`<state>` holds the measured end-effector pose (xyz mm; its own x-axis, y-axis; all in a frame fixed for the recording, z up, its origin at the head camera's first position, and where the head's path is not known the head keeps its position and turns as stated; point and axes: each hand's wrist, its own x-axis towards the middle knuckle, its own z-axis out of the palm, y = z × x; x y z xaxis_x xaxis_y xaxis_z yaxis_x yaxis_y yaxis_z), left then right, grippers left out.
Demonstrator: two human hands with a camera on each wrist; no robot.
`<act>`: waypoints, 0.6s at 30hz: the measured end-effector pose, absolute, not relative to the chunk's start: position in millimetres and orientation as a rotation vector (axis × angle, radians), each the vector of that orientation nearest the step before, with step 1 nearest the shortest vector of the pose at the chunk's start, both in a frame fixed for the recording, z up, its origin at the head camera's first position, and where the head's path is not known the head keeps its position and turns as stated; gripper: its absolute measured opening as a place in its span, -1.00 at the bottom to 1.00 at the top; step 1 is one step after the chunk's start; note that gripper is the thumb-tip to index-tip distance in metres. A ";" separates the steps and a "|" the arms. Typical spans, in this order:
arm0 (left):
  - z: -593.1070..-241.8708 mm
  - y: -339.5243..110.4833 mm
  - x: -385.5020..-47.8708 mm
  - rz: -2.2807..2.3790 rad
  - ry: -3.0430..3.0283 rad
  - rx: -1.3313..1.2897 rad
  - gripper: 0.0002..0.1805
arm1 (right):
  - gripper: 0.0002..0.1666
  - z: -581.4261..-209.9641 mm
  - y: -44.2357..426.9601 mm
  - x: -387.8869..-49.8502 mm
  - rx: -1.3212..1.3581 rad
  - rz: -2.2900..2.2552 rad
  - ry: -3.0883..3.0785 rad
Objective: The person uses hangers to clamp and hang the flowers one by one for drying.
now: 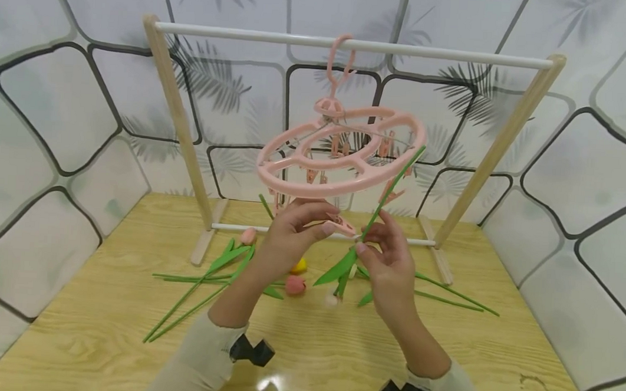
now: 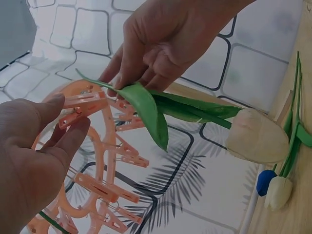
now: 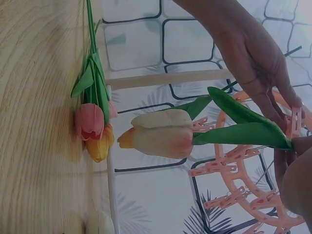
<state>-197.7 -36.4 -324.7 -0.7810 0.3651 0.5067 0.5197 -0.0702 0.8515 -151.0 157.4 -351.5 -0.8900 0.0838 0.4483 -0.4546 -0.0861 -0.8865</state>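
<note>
My left hand (image 1: 295,236) pinches a pink clothespin (image 1: 344,225) that hangs from a round pink drying hanger (image 1: 313,189). In the left wrist view that clothespin (image 2: 83,108) lies between thumb and fingers. My right hand (image 1: 391,264) pinches the green stem (image 1: 395,188) of an artificial tulip close beside the clothespin. The tulip points bloom down, its cream bloom (image 2: 258,136) hanging below the leaves (image 2: 146,109). Stem and clothespin almost meet; whether they touch cannot be told. Another green stem (image 1: 266,206) shows behind my left hand.
The hanger hooks over a white rail (image 1: 442,53) on a wooden-legged rack (image 1: 180,129). More clothespins (image 1: 387,143) dangle from its ring. Loose tulips lie on the wooden table (image 1: 99,326): pink (image 3: 90,121) and yellow (image 3: 100,147) at left, blue (image 2: 265,182) and white (image 2: 279,192) at right.
</note>
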 end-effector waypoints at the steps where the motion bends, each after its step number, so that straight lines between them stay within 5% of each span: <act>1: -325.4 -35.3 -197.7 -1.988 -2.052 -0.993 -0.74 | -0.23 -351.7 157.7 -150.8 0.407 2.020 -1.834; 18: -328.2 -26.1 -193.5 -2.027 -2.039 -0.896 -0.81 | -0.27 -355.4 156.3 -151.0 0.558 1.909 -1.756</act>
<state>-193.5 -26.1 -328.2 -0.8152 0.3144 0.4865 0.4884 -0.0784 0.8691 -151.0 156.3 -355.4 -0.7997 0.0757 0.5956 -0.5999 -0.0585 -0.7980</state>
